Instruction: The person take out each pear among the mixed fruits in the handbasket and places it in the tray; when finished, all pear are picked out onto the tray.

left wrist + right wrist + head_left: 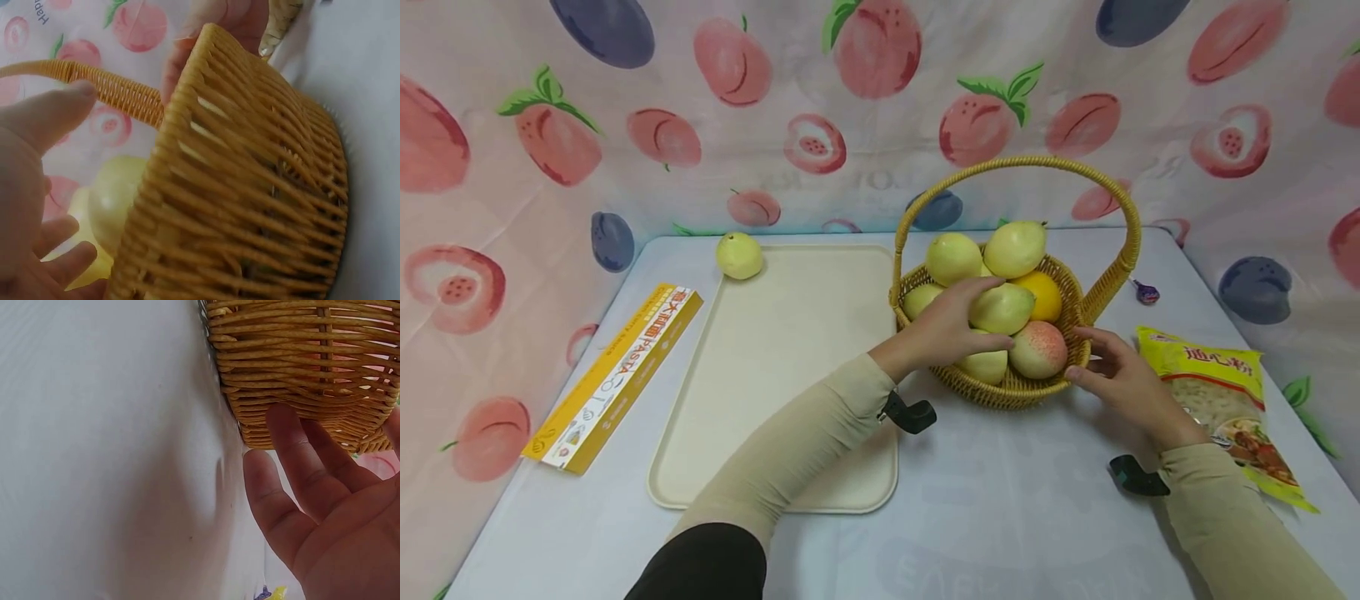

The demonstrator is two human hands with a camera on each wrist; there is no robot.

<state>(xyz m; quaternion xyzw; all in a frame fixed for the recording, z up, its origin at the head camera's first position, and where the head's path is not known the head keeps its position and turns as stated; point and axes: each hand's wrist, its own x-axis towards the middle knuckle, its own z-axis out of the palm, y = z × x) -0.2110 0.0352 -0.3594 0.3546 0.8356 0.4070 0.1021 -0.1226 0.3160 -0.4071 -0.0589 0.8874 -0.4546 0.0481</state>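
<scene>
A wicker basket with a tall arched handle holds several pale green fruits, an orange and a peach. Over its near left side reaches my left hand, thumb and fingers spread about a pale green fruit near the middle. The left wrist view shows those fingers parted, inside the basket wall. At the basket's right rim my right hand holds on, thumb and index finger at the edge. Its other fingers lie against the outer wall in the right wrist view.
Left of the basket lies a cream tray, with another pale green fruit at its far left corner. A yellow pasta box is farther left. On the right are a yellow food bag and a small wrapped lollipop.
</scene>
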